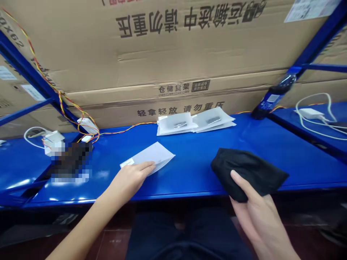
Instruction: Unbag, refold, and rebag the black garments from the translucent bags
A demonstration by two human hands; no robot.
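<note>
In the head view my left hand (138, 171) has its fingers together on a frosted white plastic bag (155, 153) with a small white label at its left end. The bag lies on the blue shelf (189, 173), and its right edge looks slightly lifted. My right hand (256, 206) grips a folded black cloth (249, 169) over the shelf's front edge, thumb on top and the other fingers beneath. Farther back lie two small piles of similar frosted bags, a left pile (173, 123) and a right pile (213, 119), with something dark showing in them.
Large cardboard boxes (173, 54) stand behind the shelf. A dark drink bottle (273, 95) leans at the back right by a blue post. White adapters (88, 124) with red-yellow wires sit at the left; a white charger with cable (311, 113) lies at the right.
</note>
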